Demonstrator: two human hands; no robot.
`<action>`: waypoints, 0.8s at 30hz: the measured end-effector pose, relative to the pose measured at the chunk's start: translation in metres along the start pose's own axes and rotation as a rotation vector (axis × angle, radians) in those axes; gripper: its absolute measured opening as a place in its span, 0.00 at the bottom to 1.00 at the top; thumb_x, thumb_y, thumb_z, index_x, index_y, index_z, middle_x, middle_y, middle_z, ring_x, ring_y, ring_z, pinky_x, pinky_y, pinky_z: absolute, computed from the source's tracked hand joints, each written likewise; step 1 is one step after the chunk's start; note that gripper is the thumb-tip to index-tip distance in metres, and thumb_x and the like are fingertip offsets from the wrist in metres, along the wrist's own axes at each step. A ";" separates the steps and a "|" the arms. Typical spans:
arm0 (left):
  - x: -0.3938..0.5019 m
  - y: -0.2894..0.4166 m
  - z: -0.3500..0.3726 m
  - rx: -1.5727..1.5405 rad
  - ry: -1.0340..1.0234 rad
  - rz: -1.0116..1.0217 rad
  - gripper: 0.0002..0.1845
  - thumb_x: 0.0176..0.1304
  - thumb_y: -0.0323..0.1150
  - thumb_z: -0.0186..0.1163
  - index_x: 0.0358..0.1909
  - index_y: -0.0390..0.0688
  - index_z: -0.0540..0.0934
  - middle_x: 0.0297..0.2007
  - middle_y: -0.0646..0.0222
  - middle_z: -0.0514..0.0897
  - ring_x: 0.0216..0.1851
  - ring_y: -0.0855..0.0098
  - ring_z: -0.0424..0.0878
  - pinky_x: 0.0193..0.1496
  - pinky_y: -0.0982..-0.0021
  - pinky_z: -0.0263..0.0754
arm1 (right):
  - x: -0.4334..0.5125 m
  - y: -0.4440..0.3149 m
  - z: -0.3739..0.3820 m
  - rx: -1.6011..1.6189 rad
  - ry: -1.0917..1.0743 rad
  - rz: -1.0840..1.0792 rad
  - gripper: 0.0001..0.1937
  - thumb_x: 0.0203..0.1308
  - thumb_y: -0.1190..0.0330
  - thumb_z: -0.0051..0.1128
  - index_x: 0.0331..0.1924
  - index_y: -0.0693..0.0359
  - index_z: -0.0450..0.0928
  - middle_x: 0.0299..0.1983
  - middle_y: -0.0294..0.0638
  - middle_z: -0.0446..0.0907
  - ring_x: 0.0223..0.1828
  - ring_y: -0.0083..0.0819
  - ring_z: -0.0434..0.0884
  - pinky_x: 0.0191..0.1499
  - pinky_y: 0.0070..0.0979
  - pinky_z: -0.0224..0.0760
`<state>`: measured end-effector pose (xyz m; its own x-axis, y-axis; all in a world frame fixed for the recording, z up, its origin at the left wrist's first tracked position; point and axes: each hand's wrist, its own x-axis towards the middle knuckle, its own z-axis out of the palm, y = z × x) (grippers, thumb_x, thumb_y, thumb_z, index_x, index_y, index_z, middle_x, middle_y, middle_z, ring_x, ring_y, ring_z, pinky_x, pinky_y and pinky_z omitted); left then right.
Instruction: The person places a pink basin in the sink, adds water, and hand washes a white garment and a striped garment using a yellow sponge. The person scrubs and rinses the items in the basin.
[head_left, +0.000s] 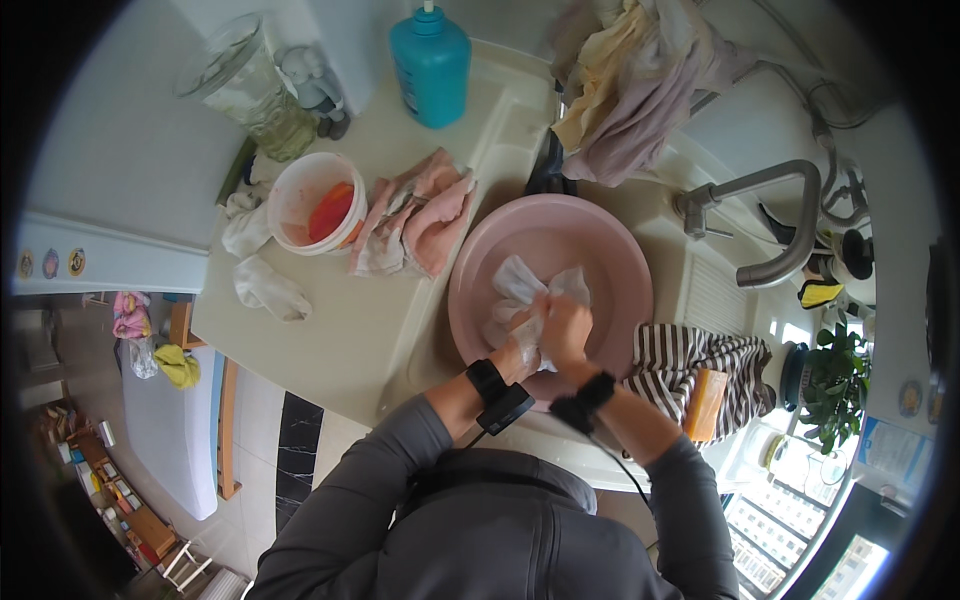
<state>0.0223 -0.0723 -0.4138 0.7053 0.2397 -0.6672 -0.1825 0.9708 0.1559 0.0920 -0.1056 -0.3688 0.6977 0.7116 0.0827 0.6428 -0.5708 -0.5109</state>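
Both of my hands are together over a pink plastic basin (621, 247) of water in the sink. My left hand (525, 349) grips a wet white cloth (520, 281), and soap suds lie on it. Against it, my right hand (566, 330) is closed on the same cloth. Parts of the cloth spread beyond my fingers into the water. What lies between the palms is hidden. To the right of the basin, an orange bar of soap (706, 405) rests on a brown-and-white striped cloth (667, 360).
A white tub (318, 169) with something red inside, a pink cloth (427, 217) and white socks (268, 289) lie on the left counter. Behind stand a blue pump bottle (431, 71) and a glass vase (277, 124). Cloths (637, 97) hang near the metal faucet (806, 217).
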 end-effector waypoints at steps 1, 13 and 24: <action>0.002 0.002 -0.002 -0.095 -0.171 -0.057 0.14 0.66 0.44 0.51 0.41 0.44 0.75 0.37 0.67 0.80 0.36 0.68 0.80 0.39 0.66 0.77 | -0.001 -0.002 -0.002 0.082 0.007 -0.180 0.15 0.54 0.58 0.56 0.22 0.61 0.81 0.23 0.51 0.79 0.27 0.52 0.80 0.35 0.44 0.72; 0.000 0.012 0.006 0.043 -0.191 -0.092 0.14 0.68 0.45 0.48 0.41 0.48 0.76 0.31 0.75 0.77 0.32 0.71 0.77 0.41 0.67 0.75 | -0.003 0.013 0.002 0.022 0.027 -0.231 0.14 0.60 0.62 0.52 0.22 0.60 0.80 0.21 0.47 0.77 0.24 0.49 0.78 0.28 0.40 0.71; -0.035 0.060 0.052 0.139 -0.349 -0.173 0.32 0.68 0.60 0.36 0.55 0.43 0.70 0.51 0.63 0.78 0.51 0.63 0.77 0.54 0.58 0.72 | -0.003 0.071 -0.064 1.054 -0.185 0.307 0.19 0.65 0.56 0.53 0.50 0.63 0.71 0.42 0.35 0.74 0.47 0.20 0.72 0.50 0.20 0.66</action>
<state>0.0217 -0.0215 -0.3433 0.9117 0.0393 -0.4090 0.0364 0.9838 0.1757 0.1556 -0.1750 -0.3504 0.6664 0.7003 -0.2558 -0.2009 -0.1617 -0.9662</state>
